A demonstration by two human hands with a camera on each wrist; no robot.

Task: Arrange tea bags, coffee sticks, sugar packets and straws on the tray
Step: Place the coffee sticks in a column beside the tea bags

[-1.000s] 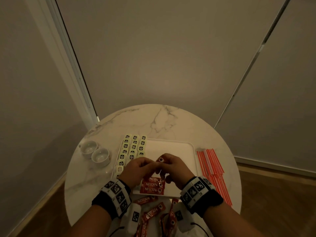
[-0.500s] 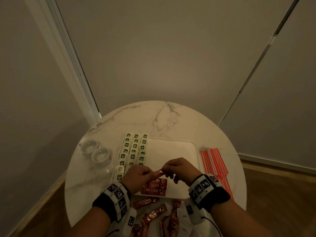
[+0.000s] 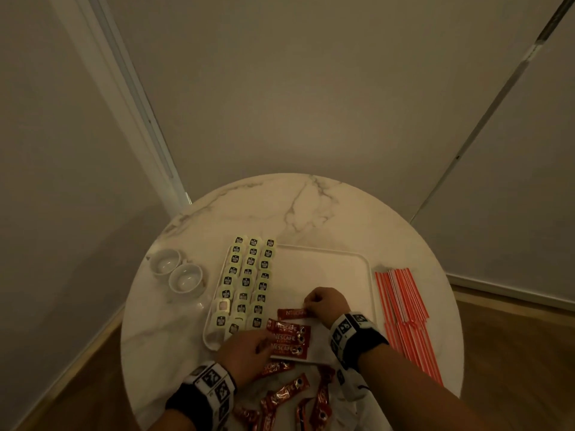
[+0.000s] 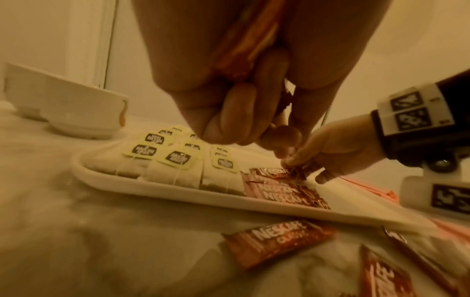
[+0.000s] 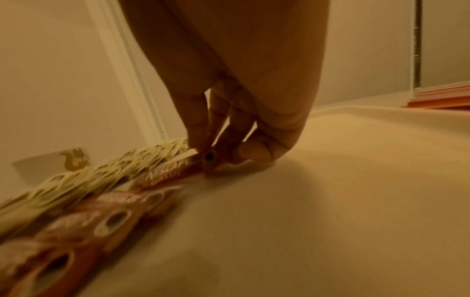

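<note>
The right hand [image 3: 325, 304] pinches the end of a coffee stick [image 3: 292, 313] lying on the tray [image 3: 326, 262], just beyond three others. The left hand [image 3: 245, 353] grips several more sticks [image 4: 244, 40] at the tray's near edge

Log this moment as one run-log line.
stage: placing coffee sticks | right hand: pinches coffee stick on tray | left hand: grips coffee sticks | tea bags: on tray | straws: on table
</note>
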